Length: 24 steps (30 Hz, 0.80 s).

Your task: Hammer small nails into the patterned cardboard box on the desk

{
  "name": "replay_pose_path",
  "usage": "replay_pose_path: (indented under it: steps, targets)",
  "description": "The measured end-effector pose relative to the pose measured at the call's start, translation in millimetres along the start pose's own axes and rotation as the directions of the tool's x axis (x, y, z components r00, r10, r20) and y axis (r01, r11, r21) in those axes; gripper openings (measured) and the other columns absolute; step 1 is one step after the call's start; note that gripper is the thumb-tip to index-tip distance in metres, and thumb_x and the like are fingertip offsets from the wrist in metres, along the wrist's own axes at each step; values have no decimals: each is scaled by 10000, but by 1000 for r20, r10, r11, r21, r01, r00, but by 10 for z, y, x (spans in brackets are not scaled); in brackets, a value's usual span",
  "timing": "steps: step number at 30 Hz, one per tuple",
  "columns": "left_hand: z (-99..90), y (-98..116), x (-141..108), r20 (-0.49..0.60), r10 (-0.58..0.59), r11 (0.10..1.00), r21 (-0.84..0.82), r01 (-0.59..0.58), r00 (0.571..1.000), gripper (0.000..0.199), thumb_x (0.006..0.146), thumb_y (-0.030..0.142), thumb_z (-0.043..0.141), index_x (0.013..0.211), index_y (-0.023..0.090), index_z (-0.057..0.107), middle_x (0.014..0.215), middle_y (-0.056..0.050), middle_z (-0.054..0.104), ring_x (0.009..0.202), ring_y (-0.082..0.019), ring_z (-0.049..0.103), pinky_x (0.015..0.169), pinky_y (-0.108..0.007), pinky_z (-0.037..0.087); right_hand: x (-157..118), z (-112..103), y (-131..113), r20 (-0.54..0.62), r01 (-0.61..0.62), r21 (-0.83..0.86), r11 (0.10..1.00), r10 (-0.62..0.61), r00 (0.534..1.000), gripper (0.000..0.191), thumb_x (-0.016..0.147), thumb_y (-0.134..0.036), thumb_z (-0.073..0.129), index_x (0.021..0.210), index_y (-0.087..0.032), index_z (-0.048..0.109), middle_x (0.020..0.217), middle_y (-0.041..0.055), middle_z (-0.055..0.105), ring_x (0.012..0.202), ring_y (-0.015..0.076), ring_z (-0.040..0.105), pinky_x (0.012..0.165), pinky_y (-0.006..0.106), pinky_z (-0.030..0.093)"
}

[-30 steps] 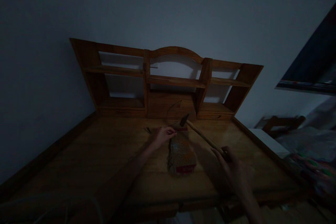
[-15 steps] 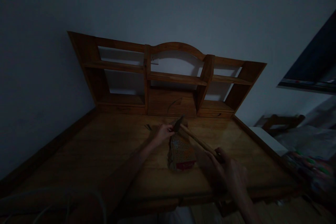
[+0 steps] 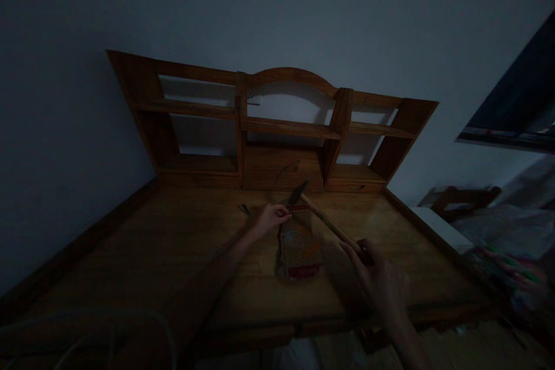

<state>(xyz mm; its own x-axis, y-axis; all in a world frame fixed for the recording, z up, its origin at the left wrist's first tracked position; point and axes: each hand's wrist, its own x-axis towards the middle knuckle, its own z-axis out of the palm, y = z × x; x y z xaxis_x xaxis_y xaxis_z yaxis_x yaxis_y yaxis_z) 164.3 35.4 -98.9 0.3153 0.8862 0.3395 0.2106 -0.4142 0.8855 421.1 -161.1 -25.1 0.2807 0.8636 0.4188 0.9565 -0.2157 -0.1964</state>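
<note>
My right hand (image 3: 379, 277) is closed around the lower end of the wooden handle of a hammer (image 3: 327, 222). The hammer's dark head tilts above the far end of a worn, patterned block (image 3: 299, 245) with red edging, which lies flat on the desk. At that far end my left hand (image 3: 272, 217) is closed in a pinch, thumb and forefinger together. Whatever sits between those fingertips is too small and dark to make out. The hammer head is close to the left fingertips; contact cannot be judged.
Small dark slender pieces (image 3: 243, 208) lie on the wooden desk (image 3: 173, 254) left of the block. A wooden shelf unit (image 3: 286, 125) stands along the desk's back. To the right are a white surface (image 3: 440, 228), a wooden chair (image 3: 466, 199) and plastic-wrapped things (image 3: 511, 237).
The hammer head has risen a little off the block's far end, uncovering a red edge there. My left hand keeps its pinch in nearly the same place.
</note>
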Motion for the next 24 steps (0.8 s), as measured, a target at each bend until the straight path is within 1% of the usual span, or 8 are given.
replay_pose_path:
  steps: [2,4,6,9,14,18,21,24]
  targets:
    - [-6,16,-9,13,-6,1000,-6,6,1000,293,687,446,705,745,158,694,691,-32,682,649,-155,620,601,-236,480,-14,8,6,33,34,-48,998,-33,999,418,877,-621,401,943,-295,654,677,35,708,594,246,652,503,262,273]
    - [-12,15,-12,26,-2,1000,0,2,1000,294,691,449,700,737,159,693,690,-29,680,658,-157,623,603,-232,481,-29,18,17,62,42,-65,997,-38,997,403,874,-624,407,931,-306,648,662,26,705,591,255,654,498,262,259]
    - [-15,0,-9,27,2,1000,10,-2,1000,287,699,449,693,747,166,699,707,-30,688,671,-159,629,608,-231,482,-36,24,26,63,22,-37,999,-19,998,385,869,-622,421,946,-316,642,683,18,712,611,259,661,505,262,269]
    - [-8,-26,2,13,7,1000,20,-8,1000,271,704,436,693,776,176,709,734,-32,702,677,-161,637,617,-235,485,-21,6,20,26,-18,39,999,17,1000,378,871,-608,433,965,-310,645,732,25,724,664,261,670,533,264,306]
    - [0,-40,10,5,19,1000,5,-19,1000,241,702,415,709,784,188,713,759,-22,713,706,-161,650,667,-247,495,41,-91,-17,-15,-108,132,985,111,994,413,847,-638,452,923,-293,667,727,41,721,720,279,663,563,277,331]
    - [-41,-33,11,14,34,999,30,-35,999,226,700,408,719,780,196,728,789,-27,723,742,-175,657,689,-254,490,59,-166,-28,-9,-127,200,972,132,991,424,826,-650,474,886,-284,679,739,33,722,739,276,659,566,279,332]
    - [-79,-23,17,3,32,998,52,-32,999,205,708,389,714,779,197,733,801,-29,726,769,-184,659,717,-261,488,55,-176,-20,-1,-146,210,967,149,989,435,813,-658,483,876,-277,683,739,33,720,737,266,660,561,277,328]
    - [-102,-16,24,-2,42,998,52,-42,999,187,713,366,711,783,194,730,803,-31,726,776,-187,660,730,-268,492,45,-133,-8,25,-152,184,971,150,988,453,816,-668,463,891,-279,682,730,37,715,724,264,658,558,278,330]
